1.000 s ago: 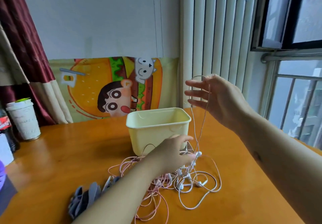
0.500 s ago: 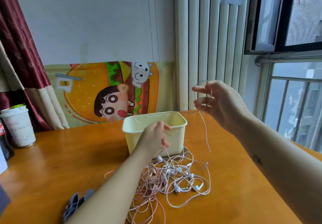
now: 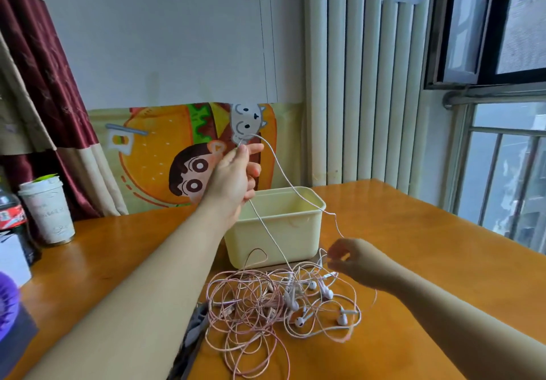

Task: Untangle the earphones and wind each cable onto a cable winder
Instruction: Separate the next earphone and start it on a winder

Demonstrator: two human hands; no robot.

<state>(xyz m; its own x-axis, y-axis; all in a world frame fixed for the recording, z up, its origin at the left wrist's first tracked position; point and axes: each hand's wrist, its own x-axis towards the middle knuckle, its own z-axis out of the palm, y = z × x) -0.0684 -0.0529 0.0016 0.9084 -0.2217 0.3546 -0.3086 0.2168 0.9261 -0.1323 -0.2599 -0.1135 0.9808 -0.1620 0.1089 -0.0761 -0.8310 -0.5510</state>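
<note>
Through the head camera I am seeing the untangling step under way, with no winding begun. The left hand (image 3: 236,173) is hovering above the yellow box (image 3: 280,232), thumb and forefinger pinching a white cable (image 3: 288,183). The right hand (image 3: 351,258) is sitting low in front of the box, its curled fingertips pinching what looks like the same cable just above the heap. The earphones (image 3: 274,300) are lying in a pink and white tangle on the orange surface (image 3: 428,246), right against the foot of the box. One strand is running from the raised hand down into that heap, so I am judging that the next move is calling for a slow drawing apart, easing the strand out without tightening a knot (pink loops are crossing it low down). What I am taking for the dark grey cable winders (image 3: 195,329) are lying half hidden under the left forearm. As for writing, the bottle (image 3: 11,223) at the left edge is showing a red label with white script, seemingly cola branding though cropped. The paper cup (image 3: 47,211) is carrying print too faint to read, and the burger poster (image 3: 165,155) is showing no legible words.
</note>
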